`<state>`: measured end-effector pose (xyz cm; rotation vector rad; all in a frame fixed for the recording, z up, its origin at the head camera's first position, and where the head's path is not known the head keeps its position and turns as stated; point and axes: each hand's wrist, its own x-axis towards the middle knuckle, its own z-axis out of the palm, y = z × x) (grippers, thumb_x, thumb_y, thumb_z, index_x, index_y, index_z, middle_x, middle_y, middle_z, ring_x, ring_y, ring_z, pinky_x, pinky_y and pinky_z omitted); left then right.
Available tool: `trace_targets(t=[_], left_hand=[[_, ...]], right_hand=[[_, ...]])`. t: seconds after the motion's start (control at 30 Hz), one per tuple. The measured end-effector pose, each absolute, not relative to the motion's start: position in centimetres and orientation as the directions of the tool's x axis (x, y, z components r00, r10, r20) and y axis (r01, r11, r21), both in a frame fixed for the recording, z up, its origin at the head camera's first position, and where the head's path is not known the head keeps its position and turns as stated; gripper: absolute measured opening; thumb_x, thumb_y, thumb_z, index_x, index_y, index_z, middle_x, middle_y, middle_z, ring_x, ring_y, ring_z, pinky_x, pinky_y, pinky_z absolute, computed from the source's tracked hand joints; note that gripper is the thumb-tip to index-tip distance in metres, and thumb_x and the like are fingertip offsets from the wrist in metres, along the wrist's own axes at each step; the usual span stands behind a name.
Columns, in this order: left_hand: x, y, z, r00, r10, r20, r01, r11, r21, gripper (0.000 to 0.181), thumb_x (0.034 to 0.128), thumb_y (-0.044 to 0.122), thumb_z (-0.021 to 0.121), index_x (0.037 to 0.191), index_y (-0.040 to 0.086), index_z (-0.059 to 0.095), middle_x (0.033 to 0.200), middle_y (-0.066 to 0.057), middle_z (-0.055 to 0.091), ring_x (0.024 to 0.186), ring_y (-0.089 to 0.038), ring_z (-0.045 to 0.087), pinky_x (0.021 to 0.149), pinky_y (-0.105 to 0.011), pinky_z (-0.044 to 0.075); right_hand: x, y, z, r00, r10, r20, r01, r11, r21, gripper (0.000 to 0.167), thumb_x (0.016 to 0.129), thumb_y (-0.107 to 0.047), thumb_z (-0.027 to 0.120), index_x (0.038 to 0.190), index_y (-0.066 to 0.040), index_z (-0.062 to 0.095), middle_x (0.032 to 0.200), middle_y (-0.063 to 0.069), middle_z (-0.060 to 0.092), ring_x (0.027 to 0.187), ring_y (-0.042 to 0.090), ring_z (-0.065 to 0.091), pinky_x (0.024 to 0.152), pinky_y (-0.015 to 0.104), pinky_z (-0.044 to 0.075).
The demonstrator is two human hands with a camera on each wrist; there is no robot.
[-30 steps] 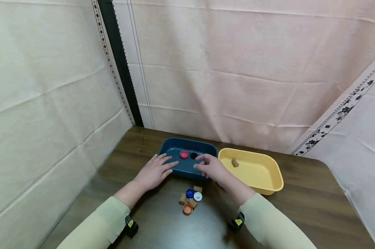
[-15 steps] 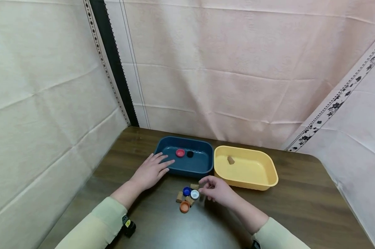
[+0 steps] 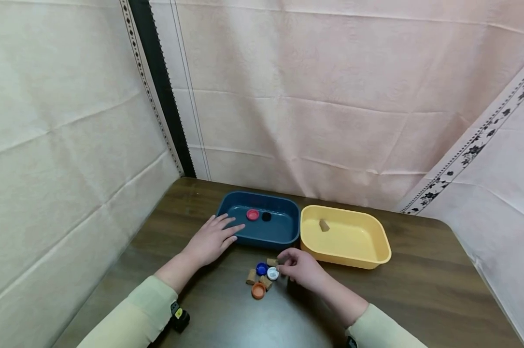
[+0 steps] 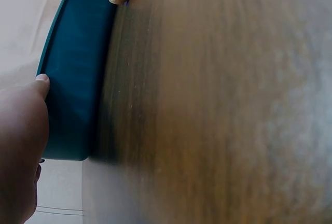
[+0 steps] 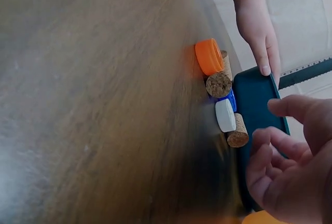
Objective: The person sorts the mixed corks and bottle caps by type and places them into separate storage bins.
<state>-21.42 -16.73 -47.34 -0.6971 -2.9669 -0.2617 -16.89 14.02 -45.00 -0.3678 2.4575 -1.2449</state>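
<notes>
My left hand (image 3: 209, 240) rests on the near left rim of a dark blue tray (image 3: 266, 242), fingers straight. Inside that tray lie a red bottle cap (image 3: 252, 214) and a black bottle cap (image 3: 266, 216). Just right of a small pile on the table, my right hand (image 3: 303, 268) hovers with loosely bent fingers, thumb apart, nothing between them. Nearest to it are a white bottle cap (image 3: 272, 274) and a cork (image 3: 271, 262). The pile also has a blue cap (image 3: 262, 268), an orange cap (image 3: 258, 290) and two more corks (image 5: 219, 85).
A yellow tray (image 3: 340, 260) stands against the right side of the blue one, with one cork (image 3: 324, 225) inside. Cloth curtains (image 3: 331, 96) hang behind and to the left of the wooden table (image 3: 427, 275).
My right hand has come back from over the blue tray to the right side of the pile. The left hand stays on the tray rim. The head view has shifted slightly.
</notes>
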Motion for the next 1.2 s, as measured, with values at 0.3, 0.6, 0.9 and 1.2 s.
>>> trace_targets(t=[0.3,0.6,0.9,1.2], left_hand=[[-21.5,-16.7,-47.4,-0.891,0.437,0.124,0.451,0.882,0.139,0.047,0.1045,0.050,0.040,0.151,0.039,0.041,0.156,-0.002,0.040,0.148,-0.029,0.026,0.119,-0.055,0.017],[-21.4,-16.6,-47.0,-0.901,0.425,0.086,0.433,0.888,0.155,0.047,0.1047,0.050,0.039,0.151,0.040,0.040,0.157,-0.002,0.038,0.149,-0.028,0.024,0.120,-0.054,0.014],[-21.4,-16.6,-47.2,-0.899,0.428,0.094,0.438,0.885,0.155,0.048,0.1045,0.051,0.039,0.151,0.040,0.040,0.157,-0.002,0.039,0.148,-0.028,0.025,0.119,-0.055,0.017],[-21.5,-16.7,-47.4,-0.896,0.431,0.106,0.443,0.884,0.151,0.048,0.1045,0.051,0.039,0.151,0.040,0.040,0.156,-0.002,0.039,0.148,-0.028,0.025,0.120,-0.054,0.015]], right_hand=[[-17.5,12.6,-45.1,-0.942,-0.319,-0.103,-0.208,0.797,-0.566,0.024,0.091,-0.027,0.073,0.112,-0.018,0.069,0.085,-0.003,0.062,0.072,0.015,0.055,0.064,0.030,0.051],[-17.4,11.4,-45.4,-0.926,-0.373,-0.050,-0.322,0.854,-0.409,0.025,0.090,-0.030,0.074,0.112,-0.019,0.071,0.095,-0.001,0.063,0.077,0.012,0.057,0.070,0.032,0.054],[-17.6,10.8,-45.7,-0.913,-0.400,-0.084,-0.353,0.874,-0.335,0.025,0.092,-0.035,0.071,0.113,-0.022,0.071,0.094,0.000,0.062,0.074,0.013,0.055,0.067,0.033,0.053],[-17.9,10.6,-45.9,-0.903,-0.421,-0.088,-0.377,0.872,-0.311,0.025,0.093,-0.036,0.070,0.113,-0.022,0.072,0.098,0.001,0.064,0.077,0.014,0.057,0.071,0.036,0.055]])
